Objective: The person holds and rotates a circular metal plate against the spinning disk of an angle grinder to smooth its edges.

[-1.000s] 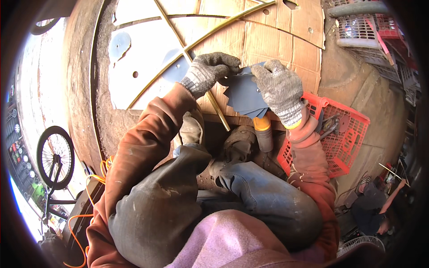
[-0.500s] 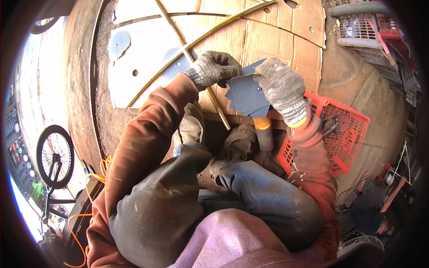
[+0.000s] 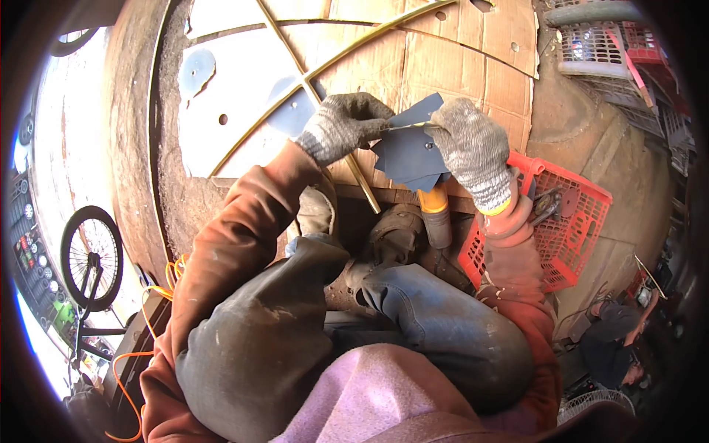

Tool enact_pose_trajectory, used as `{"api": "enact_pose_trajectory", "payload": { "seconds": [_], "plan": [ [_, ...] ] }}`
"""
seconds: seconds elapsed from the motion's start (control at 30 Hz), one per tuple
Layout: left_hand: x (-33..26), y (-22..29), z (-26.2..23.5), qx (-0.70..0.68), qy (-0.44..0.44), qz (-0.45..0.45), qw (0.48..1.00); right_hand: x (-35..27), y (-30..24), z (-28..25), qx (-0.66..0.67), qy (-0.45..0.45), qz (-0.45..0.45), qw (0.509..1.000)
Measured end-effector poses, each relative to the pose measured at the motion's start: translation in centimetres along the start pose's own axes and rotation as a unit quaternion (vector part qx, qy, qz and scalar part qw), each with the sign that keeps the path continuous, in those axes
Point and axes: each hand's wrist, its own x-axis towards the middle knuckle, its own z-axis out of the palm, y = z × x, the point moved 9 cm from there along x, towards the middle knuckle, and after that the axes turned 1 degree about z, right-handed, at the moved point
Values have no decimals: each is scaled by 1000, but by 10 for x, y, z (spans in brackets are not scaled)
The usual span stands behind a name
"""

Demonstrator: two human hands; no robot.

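Note:
Both of my hands wear grey knit gloves and are raised over the near edge of the cardboard. My left hand [image 3: 346, 127] pinches the left end of a folded sandpaper sheet [image 3: 409, 127], whose pale edge runs straight across to the other glove. My right hand [image 3: 473, 151] grips its right end. Just below that edge, a fan of dark blue-grey sandpaper sheets [image 3: 410, 164] rests over a yellow-and-grey power tool [image 3: 436, 214] standing between my foot and a red basket. Two crossed brass-coloured rods [image 3: 347, 52] lie on the cardboard beyond my hands.
Flattened cardboard [image 3: 450, 70] covers the ground ahead, with blue-grey round pieces [image 3: 196, 71] on it. A red plastic basket [image 3: 583, 244] holding metal parts stands at right. A bicycle wheel [image 3: 90, 258] and an orange cable [image 3: 118, 376] are at left. A person [image 3: 609, 343] crouches at far right.
The left hand has shifted slightly down and left, and the right slightly down. The sheet between them has turned, so its pale edge now shows as a line, with more dark sheet visible beyond it.

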Motion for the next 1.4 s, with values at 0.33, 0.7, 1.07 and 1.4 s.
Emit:
{"api": "enact_pose_trajectory", "payload": {
  "seconds": [0.33, 0.7, 1.07, 1.4],
  "plan": [
    [-34, 74, 34, 350, 18, 282, 893, -20, 6, 1, -25, 43, 5, 999],
    [-3, 1, -2, 2, 35, -6, 999, 0, 18, 2, 49, 13, 101, 994],
    [15, -17, 41, 88, 53, -44, 994, 3, 45, 31, 35, -64, 199, 977],
    [17, -26, 38, 52, 102, -44, 992, -55, 8, -61, 94, 189, 189, 959]
  ]
}}
